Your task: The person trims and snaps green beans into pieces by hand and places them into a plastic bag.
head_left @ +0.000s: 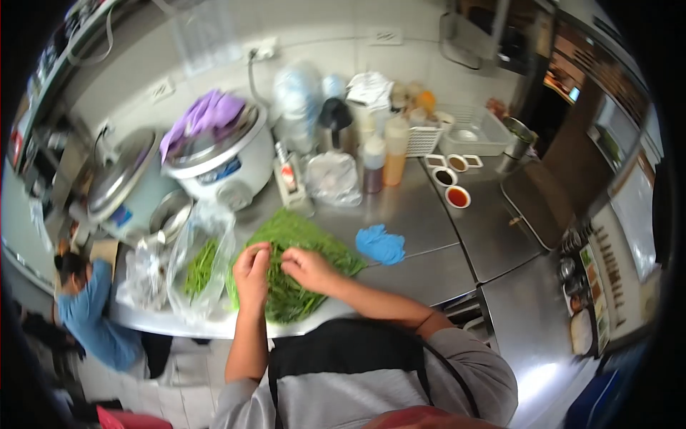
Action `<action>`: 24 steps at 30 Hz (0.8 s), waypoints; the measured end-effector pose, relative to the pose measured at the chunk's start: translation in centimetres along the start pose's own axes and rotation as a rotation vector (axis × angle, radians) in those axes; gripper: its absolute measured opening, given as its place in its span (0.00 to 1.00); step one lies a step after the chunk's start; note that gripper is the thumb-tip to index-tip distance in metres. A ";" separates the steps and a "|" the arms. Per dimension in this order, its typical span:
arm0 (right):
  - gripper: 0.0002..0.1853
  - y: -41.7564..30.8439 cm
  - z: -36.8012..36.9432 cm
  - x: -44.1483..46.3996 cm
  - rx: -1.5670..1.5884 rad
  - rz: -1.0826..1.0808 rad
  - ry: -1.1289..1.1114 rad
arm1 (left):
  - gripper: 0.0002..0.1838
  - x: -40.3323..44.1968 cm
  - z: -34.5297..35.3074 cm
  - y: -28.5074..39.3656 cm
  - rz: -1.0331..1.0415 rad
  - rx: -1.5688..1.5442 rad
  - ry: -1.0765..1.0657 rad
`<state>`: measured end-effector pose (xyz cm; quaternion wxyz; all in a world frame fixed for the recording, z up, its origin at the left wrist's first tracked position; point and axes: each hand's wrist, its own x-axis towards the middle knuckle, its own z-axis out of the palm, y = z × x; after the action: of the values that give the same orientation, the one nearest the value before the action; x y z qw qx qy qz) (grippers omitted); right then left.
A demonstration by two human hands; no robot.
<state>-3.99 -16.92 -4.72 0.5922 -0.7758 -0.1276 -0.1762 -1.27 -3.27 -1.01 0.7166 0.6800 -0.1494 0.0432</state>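
Both of my hands are over a pile of leafy greens (289,297) lying on a green plastic bag (304,232) at the counter's front edge. My left hand (252,266) has its fingers pressed together above the left side of the pile. Close beside it, to the right, my right hand (307,269) has its fingers curled in a pinch. What either hand holds is too small to make out. Left of the greens, a clear plastic bag (218,247) contains cut green stems (201,270). A crumpled blue glove (380,244) lies to the right of the pile.
A white cooker (225,161) with a purple cloth (204,118) stands at the back left. Bottles (395,150) stand behind the greens. Small sauce dishes (457,196) and a plastic basket (480,136) are at the back right. A person in blue (100,318) is at the far left.
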 end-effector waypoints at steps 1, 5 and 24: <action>0.09 0.5 0.3 -0.1 -0.009 -0.005 0.030 | 0.09 0.1 0.0 -0.1 0.007 -0.042 -0.006; 0.10 -0.8 -1.0 0.5 -0.125 -0.005 0.021 | 0.07 0.7 0.0 -0.9 -0.028 -0.313 0.052; 0.05 -1.5 -0.3 0.9 -0.033 -0.159 0.138 | 0.08 1.3 -3.1 -2.8 -0.361 -0.923 -0.080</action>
<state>-3.83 -16.77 -3.00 0.5711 -0.7588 -0.1447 -0.2779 1.20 -0.57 -3.47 0.9326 0.3080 -0.0603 -0.1782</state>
